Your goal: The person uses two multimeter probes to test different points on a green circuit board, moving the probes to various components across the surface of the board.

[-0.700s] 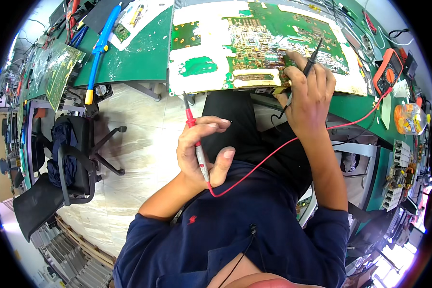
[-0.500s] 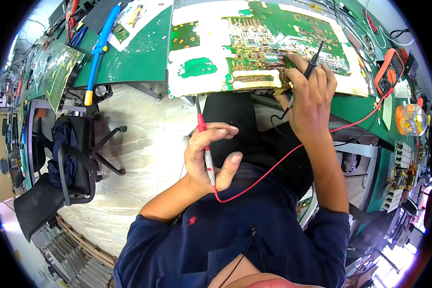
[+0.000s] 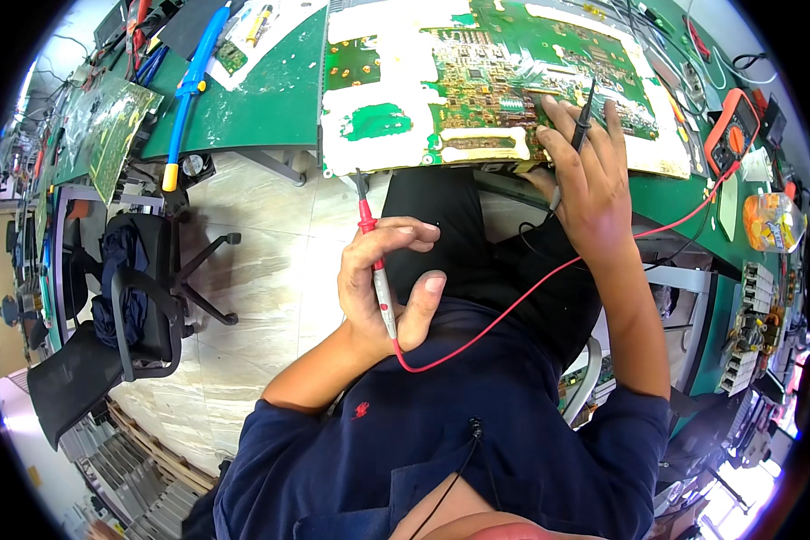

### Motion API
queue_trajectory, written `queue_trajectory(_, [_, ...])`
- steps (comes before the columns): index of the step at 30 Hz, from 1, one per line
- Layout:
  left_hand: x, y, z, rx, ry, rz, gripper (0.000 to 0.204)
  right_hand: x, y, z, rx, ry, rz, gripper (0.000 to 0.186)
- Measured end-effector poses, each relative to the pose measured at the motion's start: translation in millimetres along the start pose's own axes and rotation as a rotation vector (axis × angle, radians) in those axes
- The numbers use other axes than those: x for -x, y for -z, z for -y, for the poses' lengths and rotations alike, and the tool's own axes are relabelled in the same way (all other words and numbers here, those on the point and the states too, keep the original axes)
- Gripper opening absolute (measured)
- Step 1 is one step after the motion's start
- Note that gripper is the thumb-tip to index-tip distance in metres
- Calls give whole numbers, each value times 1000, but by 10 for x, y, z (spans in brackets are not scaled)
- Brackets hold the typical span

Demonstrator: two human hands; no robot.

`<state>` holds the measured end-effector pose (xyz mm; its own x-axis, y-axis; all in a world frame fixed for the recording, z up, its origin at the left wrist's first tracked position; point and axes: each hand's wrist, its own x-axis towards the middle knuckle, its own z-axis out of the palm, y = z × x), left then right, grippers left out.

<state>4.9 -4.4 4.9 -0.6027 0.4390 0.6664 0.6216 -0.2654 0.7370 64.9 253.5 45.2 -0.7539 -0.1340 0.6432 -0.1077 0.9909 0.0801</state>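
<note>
A red multimeter probe [image 3: 383, 301] with a grey handle lies across my left hand [image 3: 357, 288], held between curled fingers and palm, its thumb apart. Its tip points up at the near left edge of a large green circuit board [image 3: 463, 67]; whether they touch I cannot tell. My right hand [image 3: 598, 207] is on the board's near right part, with a black probe [image 3: 582, 128] between its fingers, tip pointing away from me. The index fingertip rests on or just over the components. White, glossy patches cover much of the board.
A red and black multimeter [image 3: 734, 135] stands at the right, its red lead [image 3: 531, 292] looping to my left hand. A blue tool with yellow ends [image 3: 185, 99] lies on the green bench [image 3: 243, 117] at the left. Near the right edge is an orange-and-clear bag [image 3: 770, 222]. A black chair [image 3: 144, 297] stands left.
My left hand and the red probe have moved slightly left and up, bringing the tip nearer the board's edge. My right hand has shifted a little right, its fingers more spread, and the black probe stands steeper.
</note>
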Motion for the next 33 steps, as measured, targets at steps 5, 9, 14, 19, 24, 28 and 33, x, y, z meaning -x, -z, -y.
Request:
queue_trajectory(5, [-23,88,10,-61,17,29,46,-50,173,-98,25,54,30,47])
queue_trajectory(9, [-191,125,-45,-42,40,-11,56,-106,312,-98,-57,58,28,47])
queue_trajectory(14, [-594,280,-44,-149,-10,27,63,-89,364,-223,-448,-81,-173,41])
queue_trajectory(19, [-1099,469,110,-202,-164,-3,81,-433,567,-448,-930,-329,-431,67])
queue_trajectory(24, [-1681,520,238,-267,-255,-85,46,-1229,583,-587,-1223,-547,-324,39])
queue_trajectory(28, [-2026,358,334,70,178,32,33,-1597,215,-734,-1287,-493,-25,35])
queue_trajectory(33, [-2018,245,721,-85,351,143,29,-1382,-553,-1121,-1292,-515,-15,44])
